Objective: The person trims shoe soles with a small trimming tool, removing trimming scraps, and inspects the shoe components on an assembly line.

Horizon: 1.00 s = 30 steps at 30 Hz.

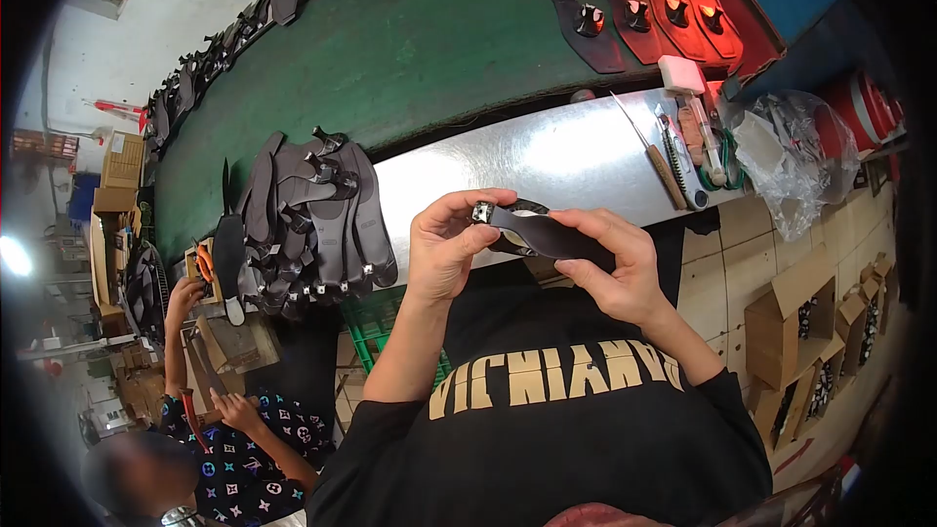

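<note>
A dark, curved shoe part [558,236] with a metal piece at its left end is held in front of my chest. My left hand [451,242] pinches that left end between thumb and fingers. My right hand [617,263] grips its wider right end, thumb below and fingers above. Behind both hands lies a shiny metal plate [439,171] on the bench edge. To the left, a pile of similar dark parts [327,224] rests at the front of the green bench.
Four dark parts [597,39] lie under red light at the back right. An awl [659,166], a cutter [683,161] and a plastic bag [781,156] are at the right. A co-worker [244,439] holds a tool at the lower left. Cardboard boxes [791,312] stand on the floor.
</note>
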Available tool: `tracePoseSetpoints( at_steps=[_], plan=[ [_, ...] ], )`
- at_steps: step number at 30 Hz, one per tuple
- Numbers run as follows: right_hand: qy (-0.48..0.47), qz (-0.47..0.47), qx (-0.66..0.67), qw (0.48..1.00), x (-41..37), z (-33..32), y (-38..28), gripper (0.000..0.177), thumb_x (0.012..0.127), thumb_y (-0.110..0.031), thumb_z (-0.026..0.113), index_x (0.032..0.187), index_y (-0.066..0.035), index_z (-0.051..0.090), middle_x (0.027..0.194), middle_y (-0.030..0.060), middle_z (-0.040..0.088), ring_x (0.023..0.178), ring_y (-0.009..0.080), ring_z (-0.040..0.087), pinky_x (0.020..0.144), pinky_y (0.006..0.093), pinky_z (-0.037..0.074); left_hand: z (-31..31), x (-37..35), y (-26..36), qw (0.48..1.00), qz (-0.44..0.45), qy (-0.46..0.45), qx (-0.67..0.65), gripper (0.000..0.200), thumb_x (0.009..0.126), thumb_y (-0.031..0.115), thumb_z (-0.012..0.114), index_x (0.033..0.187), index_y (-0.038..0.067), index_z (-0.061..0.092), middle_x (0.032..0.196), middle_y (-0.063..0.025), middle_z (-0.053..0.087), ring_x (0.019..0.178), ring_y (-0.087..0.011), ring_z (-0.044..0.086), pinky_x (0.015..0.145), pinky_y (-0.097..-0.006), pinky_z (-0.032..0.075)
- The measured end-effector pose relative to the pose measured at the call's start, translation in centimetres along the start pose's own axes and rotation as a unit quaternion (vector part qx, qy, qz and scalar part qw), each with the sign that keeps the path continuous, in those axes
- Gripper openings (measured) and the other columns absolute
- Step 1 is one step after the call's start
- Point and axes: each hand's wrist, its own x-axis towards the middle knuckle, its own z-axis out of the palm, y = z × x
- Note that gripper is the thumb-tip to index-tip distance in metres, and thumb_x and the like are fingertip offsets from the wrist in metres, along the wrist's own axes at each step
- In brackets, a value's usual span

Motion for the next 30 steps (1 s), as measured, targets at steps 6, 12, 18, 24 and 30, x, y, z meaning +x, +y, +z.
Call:
tracePoseSetpoints(
  at_steps=[6,12,18,24,30],
  plan=[
    [-0.003,0.001,-0.002,1.0,-0.1,-0.1,0.1,0.042,0.072,0.001,0.07,0.114,0.001,0.063,0.092,0.0132,0.067,0.081,0.0221,0.065,0.074,0.0294,0.049,0.0,0.0,-0.1,1.0,-0.004,-0.004,0.001,0.034,0.073,-0.006,0.067,0.107,-0.003,0.063,0.111,-0.0222,0.064,0.103,-0.0261,0.063,0.094,-0.0375,0.05],
    [-0.014,0.01,-0.007,1.0,-0.2,-0.3,-0.2,0.042,0.073,0.002,0.069,0.114,-0.001,0.064,0.09,0.012,0.066,0.078,0.0211,0.063,0.071,0.0284,0.049,0.0,0.2,-0.2,0.998,0.04,-0.03,0.022,0.031,0.073,-0.008,0.07,0.104,-0.002,0.067,0.111,-0.0194,0.066,0.1,-0.0229,0.064,0.089,-0.0365,0.053],
    [-0.039,-0.004,-0.036,0.999,0.0,-1.0,0.0,0.041,0.071,0.002,0.067,0.113,0.001,0.064,0.091,0.013,0.066,0.076,0.0198,0.062,0.07,0.0278,0.047,-0.1,0.0,-0.3,1.0,0.009,-0.019,0.001,0.033,0.073,-0.008,0.069,0.105,-0.004,0.066,0.111,-0.0211,0.065,0.098,-0.0242,0.066,0.088,-0.0378,0.055],
    [-0.032,-0.022,-0.031,0.999,0.1,-0.6,0.1,0.041,0.07,0.003,0.068,0.111,-0.001,0.066,0.088,0.0121,0.065,0.073,0.019,0.061,0.067,0.0275,0.047,-0.5,-0.2,-0.6,0.999,-0.011,-0.019,-0.032,0.034,0.073,-0.011,0.067,0.107,-0.004,0.066,0.114,-0.024,0.063,0.1,-0.0264,0.066,0.089,-0.0392,0.055],
    [-0.035,-0.031,-0.071,0.996,0.0,-0.7,-0.1,0.039,0.072,-0.001,0.07,0.11,-0.004,0.067,0.078,0.0086,0.06,0.068,0.0222,0.057,0.061,0.031,0.045,-0.6,-0.2,-0.7,0.999,0.022,-0.046,0.012,0.035,0.072,-0.012,0.068,0.106,-0.004,0.067,0.117,-0.0262,0.062,0.105,-0.0287,0.064,0.089,-0.0368,0.053]
  ],
)
